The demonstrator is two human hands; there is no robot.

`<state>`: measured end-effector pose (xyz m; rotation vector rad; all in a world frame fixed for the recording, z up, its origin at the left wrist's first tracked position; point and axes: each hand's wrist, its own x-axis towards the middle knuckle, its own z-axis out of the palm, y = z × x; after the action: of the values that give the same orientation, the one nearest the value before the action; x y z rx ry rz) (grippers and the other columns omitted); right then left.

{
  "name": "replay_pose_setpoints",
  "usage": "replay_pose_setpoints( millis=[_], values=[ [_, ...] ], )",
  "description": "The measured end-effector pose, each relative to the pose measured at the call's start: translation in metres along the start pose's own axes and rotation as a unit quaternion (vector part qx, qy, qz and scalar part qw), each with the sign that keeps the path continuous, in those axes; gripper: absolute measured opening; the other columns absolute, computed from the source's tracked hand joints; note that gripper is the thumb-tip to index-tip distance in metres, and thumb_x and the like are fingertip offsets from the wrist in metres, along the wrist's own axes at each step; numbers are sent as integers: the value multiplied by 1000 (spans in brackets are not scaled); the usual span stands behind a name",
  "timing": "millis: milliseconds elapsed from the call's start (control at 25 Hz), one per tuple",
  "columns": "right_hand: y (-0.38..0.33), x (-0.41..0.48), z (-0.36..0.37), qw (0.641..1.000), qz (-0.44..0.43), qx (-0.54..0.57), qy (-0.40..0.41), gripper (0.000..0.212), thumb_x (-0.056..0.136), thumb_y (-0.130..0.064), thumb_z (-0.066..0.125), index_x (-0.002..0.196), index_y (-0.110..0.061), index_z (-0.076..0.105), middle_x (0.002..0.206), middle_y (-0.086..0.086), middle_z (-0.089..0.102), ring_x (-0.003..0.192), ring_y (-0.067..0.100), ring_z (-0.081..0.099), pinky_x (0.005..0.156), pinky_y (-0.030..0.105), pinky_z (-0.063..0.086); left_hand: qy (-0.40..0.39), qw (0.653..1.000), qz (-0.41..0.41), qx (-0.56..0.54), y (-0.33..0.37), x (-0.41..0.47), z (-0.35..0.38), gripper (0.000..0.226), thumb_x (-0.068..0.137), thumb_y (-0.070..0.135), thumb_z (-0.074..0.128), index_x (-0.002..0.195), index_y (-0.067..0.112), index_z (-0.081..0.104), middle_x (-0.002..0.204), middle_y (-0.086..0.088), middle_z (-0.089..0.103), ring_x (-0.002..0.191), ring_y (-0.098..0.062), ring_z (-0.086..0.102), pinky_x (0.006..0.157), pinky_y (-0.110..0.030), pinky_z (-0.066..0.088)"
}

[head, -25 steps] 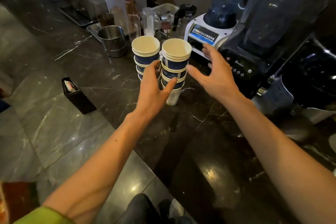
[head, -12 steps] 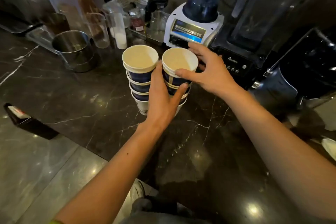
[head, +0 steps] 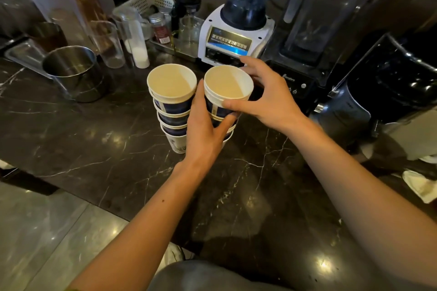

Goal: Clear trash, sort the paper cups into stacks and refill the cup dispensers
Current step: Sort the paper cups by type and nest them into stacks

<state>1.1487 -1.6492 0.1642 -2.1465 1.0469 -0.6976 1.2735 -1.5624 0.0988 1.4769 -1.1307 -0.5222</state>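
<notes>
Dark marble counter (head: 94, 149) before blenders; left hand (head: 203, 134) wedged between two cup stacks, right hand (head: 267, 99) pinching right stack (head: 227, 92).

Two paper cup stacks (head: 172, 111) (head: 227, 92), two blenders (head: 238, 30) (head: 305, 38), one steel pot (head: 73, 73), two hands (head: 205, 134) (head: 272, 99).

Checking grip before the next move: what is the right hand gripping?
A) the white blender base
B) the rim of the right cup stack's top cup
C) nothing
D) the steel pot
B: the right hand has thumb and fingers pinched around the top rim of the right cup stack.
</notes>
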Motion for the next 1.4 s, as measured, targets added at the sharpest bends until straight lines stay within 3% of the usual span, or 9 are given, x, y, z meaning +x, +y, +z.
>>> replay_pose_setpoints(
  millis=[120,240,360,480,640,800,1000,1280,1400],
  values=[
    [-12,-5,-16,995,-10,69,75,86,69,-41,85,140,-16,44,132,-4,57,120,4,53,97,15,43,-13,1000,8,8,-1,0,-2,83,84,32,74,151,16,27,150,9,41,138,3,35,111,-12,29],
    [-22,-16,-48,977,-29,129,166,80,75,-38,81,139,-9,43,128,3,60,117,8,59,95,22,49,-5,1000,3,29,-3,3,0,85,84,33,75,151,16,26,148,9,42,133,9,31,105,-1,23],
    [-22,-37,-75,959,-29,146,242,76,79,-39,77,139,-10,42,130,5,58,119,11,58,99,36,51,1,999,-14,44,-6,2,-2,90,83,29,76,153,17,21,153,5,38,138,2,30,110,-7,22],
    [0,-60,-86,954,-1,116,277,77,80,-38,76,140,-8,42,129,2,59,118,9,58,99,32,50,3,999,-14,48,-8,-1,-2,92,82,24,76,154,16,20,155,2,36,143,-8,30,115,-20,24],
    [55,-92,-61,970,107,33,215,81,77,-35,80,144,-19,40,139,-4,50,127,10,49,104,39,47,5,998,-15,55,-9,-2,0,90,83,26,75,154,15,21,155,2,37,143,-8,31,117,-25,26],
    [95,-122,-27,974,173,-61,137,88,74,-51,76,146,-23,35,143,-1,41,133,18,39,108,49,40,3,998,-8,55,-10,-1,-1,87,84,27,75,153,15,23,154,2,38,143,-10,32,119,-34,28],
    [113,-136,-8,973,206,-92,52,93,77,-43,78,151,-19,26,148,2,32,136,19,29,105,26,24,7,999,-2,49,-11,-1,-2,84,84,28,75,151,17,26,152,3,40,142,-10,35,118,-36,31],
    [116,-143,-15,963,257,-79,-18,107,74,-44,81,154,-19,14,149,3,24,139,21,26,110,31,25,0,999,3,38,-11,-1,-2,82,82,28,76,149,18,30,149,5,41,139,-5,36,115,-25,33],
    [97,-136,-23,970,221,-92,-35,115,71,-51,78,155,-22,6,155,-5,13,143,19,19,110,29,20,-5,999,15,39,-14,-1,-2,88,77,31,80,148,19,30,150,5,40,138,-3,35,112,-15,30]
  ],
)
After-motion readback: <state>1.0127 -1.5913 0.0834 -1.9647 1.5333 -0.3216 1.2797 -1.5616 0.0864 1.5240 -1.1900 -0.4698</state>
